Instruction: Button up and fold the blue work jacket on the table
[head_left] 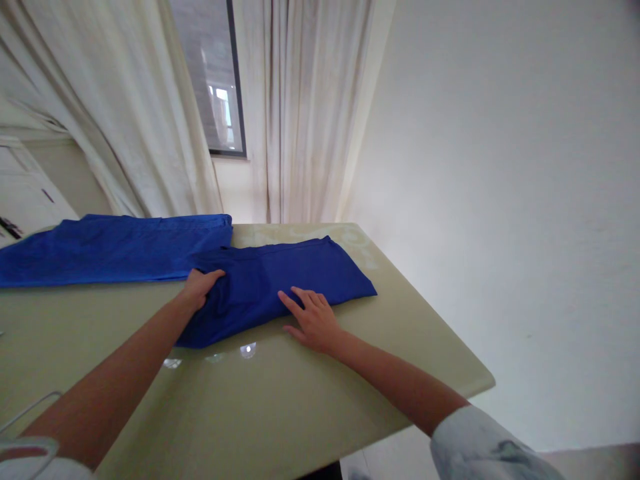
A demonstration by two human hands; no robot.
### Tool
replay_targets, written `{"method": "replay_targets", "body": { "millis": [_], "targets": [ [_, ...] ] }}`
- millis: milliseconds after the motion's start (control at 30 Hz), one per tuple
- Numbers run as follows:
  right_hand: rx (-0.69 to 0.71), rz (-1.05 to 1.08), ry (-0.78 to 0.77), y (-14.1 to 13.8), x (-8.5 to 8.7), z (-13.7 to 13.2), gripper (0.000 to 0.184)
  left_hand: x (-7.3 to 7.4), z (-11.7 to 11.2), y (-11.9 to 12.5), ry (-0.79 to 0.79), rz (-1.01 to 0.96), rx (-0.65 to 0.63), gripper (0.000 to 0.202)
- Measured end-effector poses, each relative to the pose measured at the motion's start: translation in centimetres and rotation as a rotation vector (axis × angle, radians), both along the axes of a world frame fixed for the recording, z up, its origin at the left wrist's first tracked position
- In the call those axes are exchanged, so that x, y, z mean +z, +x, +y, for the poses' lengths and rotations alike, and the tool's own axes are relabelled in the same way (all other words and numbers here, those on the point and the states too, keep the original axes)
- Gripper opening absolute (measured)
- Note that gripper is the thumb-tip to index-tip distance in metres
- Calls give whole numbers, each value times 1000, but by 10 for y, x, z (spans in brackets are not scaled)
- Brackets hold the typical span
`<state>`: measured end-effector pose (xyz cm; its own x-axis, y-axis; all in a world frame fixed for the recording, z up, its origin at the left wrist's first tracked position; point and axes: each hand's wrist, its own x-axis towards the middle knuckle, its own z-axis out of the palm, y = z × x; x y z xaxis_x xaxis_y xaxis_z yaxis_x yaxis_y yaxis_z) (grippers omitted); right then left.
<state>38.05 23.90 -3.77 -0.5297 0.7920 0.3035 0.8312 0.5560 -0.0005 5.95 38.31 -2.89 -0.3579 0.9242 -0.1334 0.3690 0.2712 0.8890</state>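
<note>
A dark blue cloth garment (280, 287), possibly trousers, lies folded flat on a pale olive table (395, 353). A second length of blue cloth (115, 247) stretches from it towards the left edge of the view; I cannot tell whether both are one garment. My left hand (200, 288) is curled over the garment's left side, gripping a fold of cloth. My right hand (313, 321) rests on the garment's near edge with its fingers spread, holding nothing.
The table's right corner (493, 382) drops off to a pale floor. White curtains (305, 113) and a window (215, 87) stand behind it, beside a white wall (500, 200). A thin wire object (30, 410) shows at lower left. My right arm has a white sleeve (480, 447).
</note>
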Motion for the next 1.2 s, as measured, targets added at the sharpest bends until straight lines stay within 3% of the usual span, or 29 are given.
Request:
{"method": "replay_targets", "body": {
  "millis": [100, 200, 300, 433, 500, 567, 667, 733, 800, 867, 933, 1067, 1133, 1200],
  "targets": [
    [54, -59, -53, -5, -2, 22, 72, -1, -18, 23, 35, -213, 35, 60],
    [-69, -45, -115, 45, 9, 54, 62, 4, -40, 18, 45, -259, -173, 63],
    [-262, -13, -96, 121, 29, 81, 60, 5, -51, -6, 17, -47, -332, 62],
    [-423, 14, -88, 193, 54, 93, 59, -6, -40, -31, 155, 464, -185, 44],
    [-518, 94, -32, 198, 57, 86, 52, -13, -29, -33, 221, 651, -134, 47],
    [-532, 211, -5, 177, 50, 71, 51, -18, -16, -29, 260, 768, -106, 64],
    [-327, 272, -106, 113, 21, 36, 72, -24, 2, -22, 210, 850, -81, 84],
    [-194, 140, -219, 75, -1, 17, 92, -27, 12, -22, 163, 881, -64, 82],
    [-129, 48, -259, 62, -13, 8, 88, -29, 18, -25, 139, 909, -64, 72],
    [-97, 12, -285, 80, -10, 10, 81, -28, 20, -30, 134, 940, -105, 60],
    [-96, -7, -315, 122, 3, 19, 90, -25, 20, -35, 118, 954, -158, 54],
    [-396, -53, -417, 210, 33, 32, 99, -15, 26, -44, 20, 896, -218, 53],
    [-484, -14, -523, 226, 42, 30, 104, -8, 33, -47, -28, 845, -221, 57],
    [-420, 121, -571, 218, 41, 24, 109, 1, 39, -49, -62, 797, -179, 63]
  ]
}}
